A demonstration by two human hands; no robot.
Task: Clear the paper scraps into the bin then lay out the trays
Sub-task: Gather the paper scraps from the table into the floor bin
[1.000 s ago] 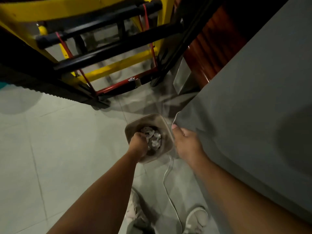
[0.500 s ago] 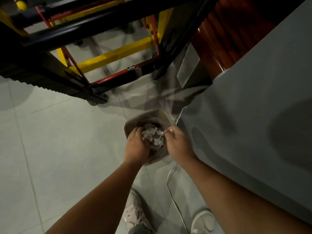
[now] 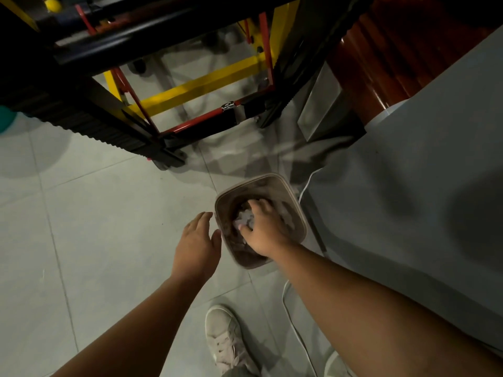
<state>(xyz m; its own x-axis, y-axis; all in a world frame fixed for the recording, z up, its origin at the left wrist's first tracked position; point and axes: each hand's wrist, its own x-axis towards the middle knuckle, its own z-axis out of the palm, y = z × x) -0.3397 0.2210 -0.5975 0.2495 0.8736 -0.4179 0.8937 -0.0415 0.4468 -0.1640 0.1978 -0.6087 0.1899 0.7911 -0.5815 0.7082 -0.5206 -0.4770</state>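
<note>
A small brown bin [image 3: 295, 202] stands on the tiled floor beside the grey-covered table [image 3: 408, 172]. White paper scraps [image 3: 243, 216] lie inside it. My right hand [image 3: 262, 227] reaches over the bin's mouth, fingers spread and bent down above the scraps; whether it holds any scrap is hidden. My left hand [image 3: 196, 242] hovers just left of the bin's rim, fingers straight and held together, holding nothing. No trays are in view.
A black, yellow and red metal frame [image 3: 190, 88] stands on the floor behind the bin. A white cable [image 3: 292, 319] runs down along the table's side. My shoe [image 3: 227, 341] is on the floor at the bottom. Reddish wood [image 3: 381, 50] is at top right.
My left hand has drawn out of the bin to its left side and opened. My right hand has moved from the table's edge to above the scraps in the bin.
</note>
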